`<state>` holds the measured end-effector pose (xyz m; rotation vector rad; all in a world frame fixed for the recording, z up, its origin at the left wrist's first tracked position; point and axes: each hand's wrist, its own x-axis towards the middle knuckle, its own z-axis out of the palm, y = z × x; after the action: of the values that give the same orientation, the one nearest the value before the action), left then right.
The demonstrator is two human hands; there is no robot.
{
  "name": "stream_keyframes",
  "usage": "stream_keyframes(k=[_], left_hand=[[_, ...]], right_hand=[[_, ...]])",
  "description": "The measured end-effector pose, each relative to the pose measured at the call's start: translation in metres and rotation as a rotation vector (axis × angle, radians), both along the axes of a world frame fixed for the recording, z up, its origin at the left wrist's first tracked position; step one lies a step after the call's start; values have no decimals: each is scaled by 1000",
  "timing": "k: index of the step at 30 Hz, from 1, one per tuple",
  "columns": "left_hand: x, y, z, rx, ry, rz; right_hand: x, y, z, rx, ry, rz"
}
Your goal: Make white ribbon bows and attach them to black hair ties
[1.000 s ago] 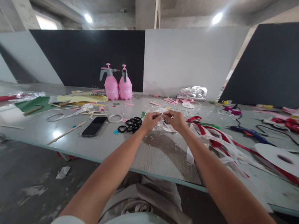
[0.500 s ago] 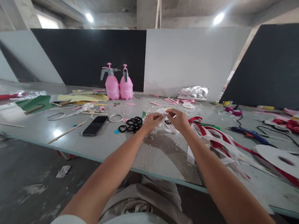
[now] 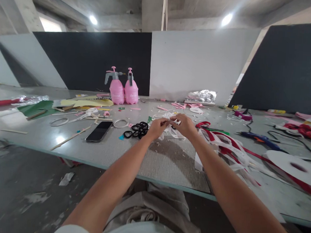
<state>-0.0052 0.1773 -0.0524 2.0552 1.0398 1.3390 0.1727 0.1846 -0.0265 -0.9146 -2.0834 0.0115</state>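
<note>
My left hand point(image 3: 157, 128) and my right hand point(image 3: 184, 126) meet above the table, fingertips pinched close together. Between them is a thin white ribbon point(image 3: 171, 122), mostly covered by the fingers. More white strips point(image 3: 177, 133) lie crumpled under and behind the hands. Just left of my left hand sits a small heap of black hair ties point(image 3: 140, 129). Red and white ribbons point(image 3: 224, 141) spread out beside my right forearm.
A phone point(image 3: 99, 131) and a white ring point(image 3: 120, 123) lie to the left. Two pink spray bottles point(image 3: 116, 91) stand at the back. On the right are a blue glue gun point(image 3: 259, 139) and a large white ribbon spool point(image 3: 281, 163). Crumpled foil point(image 3: 202, 96) rests by the partition.
Both hands stay in nearly the same place. My right hand's fingers have shifted slightly against the left fingertips; the things on the table have not moved.
</note>
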Motion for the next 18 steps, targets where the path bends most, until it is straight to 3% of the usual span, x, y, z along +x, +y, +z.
stream_keyframes(k=[12,18], left_hand=[[-1,-2,2,46,111,-6],[2,-4,1,59,90,4]], right_hand=[[1,-4,3,32,-110,-31],[-10,-4,7,21,-265,-170]])
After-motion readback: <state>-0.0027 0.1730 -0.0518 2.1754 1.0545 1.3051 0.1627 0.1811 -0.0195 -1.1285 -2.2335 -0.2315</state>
